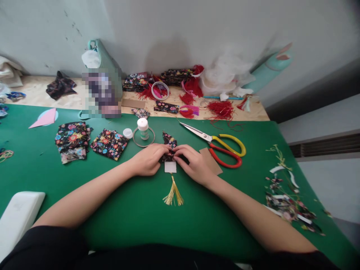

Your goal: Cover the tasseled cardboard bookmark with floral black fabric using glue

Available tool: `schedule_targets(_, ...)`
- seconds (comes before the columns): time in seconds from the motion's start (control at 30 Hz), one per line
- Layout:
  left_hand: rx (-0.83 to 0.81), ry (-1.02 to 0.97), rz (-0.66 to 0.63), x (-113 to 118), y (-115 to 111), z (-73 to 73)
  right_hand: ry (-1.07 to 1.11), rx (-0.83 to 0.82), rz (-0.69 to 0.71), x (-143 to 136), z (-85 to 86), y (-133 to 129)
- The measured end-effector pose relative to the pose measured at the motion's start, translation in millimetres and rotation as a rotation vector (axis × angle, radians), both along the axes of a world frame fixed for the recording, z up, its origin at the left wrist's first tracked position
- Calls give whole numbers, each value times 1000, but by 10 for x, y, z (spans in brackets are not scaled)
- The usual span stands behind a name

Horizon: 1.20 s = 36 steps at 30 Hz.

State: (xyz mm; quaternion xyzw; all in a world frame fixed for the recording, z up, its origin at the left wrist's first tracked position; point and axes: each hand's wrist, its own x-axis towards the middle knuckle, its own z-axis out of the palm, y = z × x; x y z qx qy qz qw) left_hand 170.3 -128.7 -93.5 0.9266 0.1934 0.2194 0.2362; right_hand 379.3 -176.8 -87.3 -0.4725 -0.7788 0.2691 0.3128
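Both hands meet at a small piece of black floral fabric point(170, 140) on the green table. My left hand point(148, 159) has its fingers closed on the fabric's left side. From the right, my right hand point(192, 163) pinches the same piece with thumb and fingers. A pale rectangular card point(170, 167) shows below the fabric, and a yellow tassel point(173, 192) extends from its lower edge. Scissors point(211, 138) with yellow and red handles lie open, right of the hands. Behind my left hand stands a small white-capped bottle point(143, 129) inside a ring.
Floral fabric stacks point(72, 138) lie at the left, near a white lid point(127, 133). Brown card point(210, 162) lies partly under the scissors. Scraps point(289, 210) cover the right edge. Red tassels point(221, 109), a green pouch point(111, 71) and more fabric line the back by the wall.
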Motion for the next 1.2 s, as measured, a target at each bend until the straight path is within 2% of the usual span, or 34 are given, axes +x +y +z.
schedule_targets(0.07,-27,11,-20,-10,3,23,-19,20,-8,-9,-11,6)
schedule_targets(0.23,-81,65,-168,-64,41,49,-43,97,-47,-5,-29,35)
schedule_targets(0.4,-64,49,-219,-87,54,23,-97,157,-35,15,-39,59)
schedule_targets(0.7,82,106,-187,-49,44,40,-18,87,-15,52,-44,73)
schedule_targets(1.2,24,108,-168,-66,49,18,19,24,2,79,-55,105)
